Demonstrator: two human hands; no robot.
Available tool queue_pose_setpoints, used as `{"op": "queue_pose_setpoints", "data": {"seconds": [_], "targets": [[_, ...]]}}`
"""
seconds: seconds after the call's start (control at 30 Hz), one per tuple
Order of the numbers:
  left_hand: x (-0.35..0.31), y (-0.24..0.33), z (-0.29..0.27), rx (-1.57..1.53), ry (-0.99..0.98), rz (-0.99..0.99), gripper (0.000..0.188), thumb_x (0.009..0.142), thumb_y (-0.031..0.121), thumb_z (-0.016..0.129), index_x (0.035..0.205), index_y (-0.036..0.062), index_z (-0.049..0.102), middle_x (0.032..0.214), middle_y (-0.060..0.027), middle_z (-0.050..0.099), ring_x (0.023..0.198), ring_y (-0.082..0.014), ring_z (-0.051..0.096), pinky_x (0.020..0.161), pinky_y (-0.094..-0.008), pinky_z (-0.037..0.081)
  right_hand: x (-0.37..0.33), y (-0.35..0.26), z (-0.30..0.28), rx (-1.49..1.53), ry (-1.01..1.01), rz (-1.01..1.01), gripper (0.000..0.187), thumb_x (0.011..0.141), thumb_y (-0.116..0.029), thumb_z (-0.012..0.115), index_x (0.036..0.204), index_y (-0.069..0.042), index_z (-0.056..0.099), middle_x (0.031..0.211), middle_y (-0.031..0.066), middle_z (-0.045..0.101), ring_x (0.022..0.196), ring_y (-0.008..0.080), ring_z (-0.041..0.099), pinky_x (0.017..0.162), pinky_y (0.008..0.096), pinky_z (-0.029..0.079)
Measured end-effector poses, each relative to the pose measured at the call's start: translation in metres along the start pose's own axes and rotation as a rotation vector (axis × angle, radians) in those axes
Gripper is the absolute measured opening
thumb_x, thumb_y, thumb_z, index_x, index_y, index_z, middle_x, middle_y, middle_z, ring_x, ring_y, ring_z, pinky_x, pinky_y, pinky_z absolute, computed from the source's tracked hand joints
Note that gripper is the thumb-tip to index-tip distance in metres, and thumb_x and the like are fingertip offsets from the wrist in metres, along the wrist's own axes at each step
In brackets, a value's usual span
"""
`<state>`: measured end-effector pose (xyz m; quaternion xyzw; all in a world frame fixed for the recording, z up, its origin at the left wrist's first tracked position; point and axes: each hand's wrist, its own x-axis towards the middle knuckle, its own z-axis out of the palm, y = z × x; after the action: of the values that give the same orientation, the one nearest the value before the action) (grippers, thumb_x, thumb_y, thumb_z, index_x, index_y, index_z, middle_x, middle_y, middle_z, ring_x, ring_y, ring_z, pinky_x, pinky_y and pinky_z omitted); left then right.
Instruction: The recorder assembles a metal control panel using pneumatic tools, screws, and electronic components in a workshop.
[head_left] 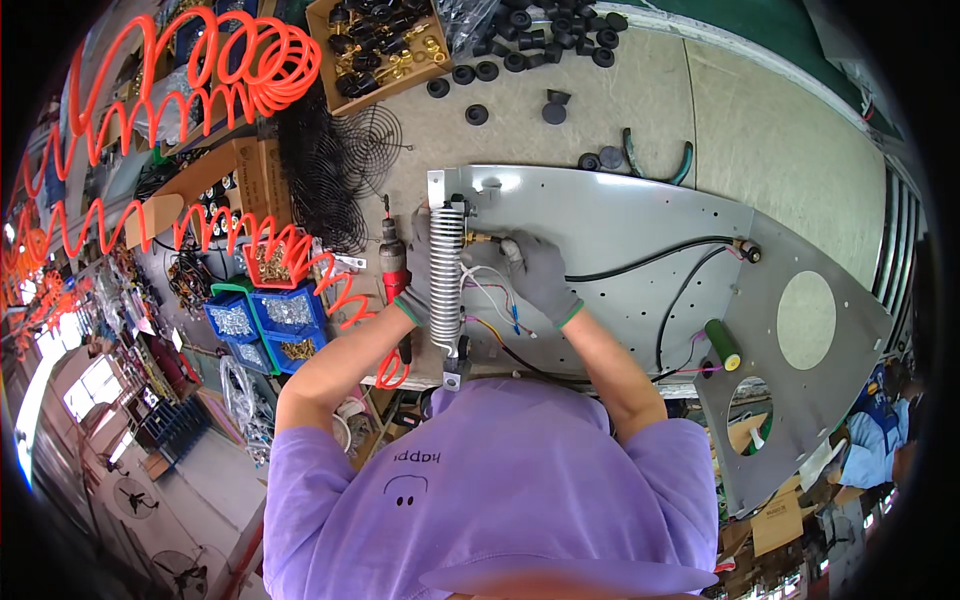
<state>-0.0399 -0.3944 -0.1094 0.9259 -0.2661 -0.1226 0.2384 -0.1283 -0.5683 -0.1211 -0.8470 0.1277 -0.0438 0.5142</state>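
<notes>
A grey sheet-metal panel (620,215) lies before me, with a long metal coil spring (446,290) standing along its left edge. My left hand (419,270), in a grey glove with a green cuff, is against the spring's left side; its fingers are mostly hidden. On the other side, my gloved right hand (540,275) is closed around the end of a black hose (640,262), close to a brass fitting (482,238) beside the spring. The hose runs right to another fitting (746,250) on the panel. Thin wires (505,298) with small connectors hang below my right hand.
A red power screwdriver (392,262) lies left of the spring, near black wire guards (330,150). Blue bins (290,310) hold small hardware. Beyond are a cardboard box (385,85) of fittings, black rubber caps (515,62) and pliers (660,170). A green cylinder (721,343) sits right.
</notes>
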Motion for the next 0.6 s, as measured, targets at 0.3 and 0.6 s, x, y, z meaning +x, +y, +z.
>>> {"op": "queue_pose_setpoints", "data": {"seconds": [0.3,0.6], "targets": [[-0.002,-0.004,-0.002,-0.238,-0.203,-0.274,0.083,0.068,0.042,0.066,0.131,0.0004,0.033,0.120,-0.0184,0.042,0.097,-0.0336,0.057,0.072,-0.0394,0.052,0.009,-0.002,-0.001,-0.025,-0.040,0.006,0.022,0.088,-0.024,0.050,0.087,-0.004,0.058,0.068,0.0174,0.059,0.063,0.0374,0.058,0.058,0.0457,0.046],[-0.018,-0.037,0.025,-0.430,-0.198,-0.305,0.083,0.068,0.037,0.070,0.131,-0.0003,0.031,0.116,-0.0180,0.045,0.096,-0.0326,0.057,0.073,-0.0378,0.051,0.026,-0.002,-0.010,-0.064,-0.222,-0.033,0.023,0.085,-0.025,0.053,0.086,-0.003,0.057,0.069,0.0181,0.058,0.066,0.0377,0.058,0.061,0.0468,0.046]]}}
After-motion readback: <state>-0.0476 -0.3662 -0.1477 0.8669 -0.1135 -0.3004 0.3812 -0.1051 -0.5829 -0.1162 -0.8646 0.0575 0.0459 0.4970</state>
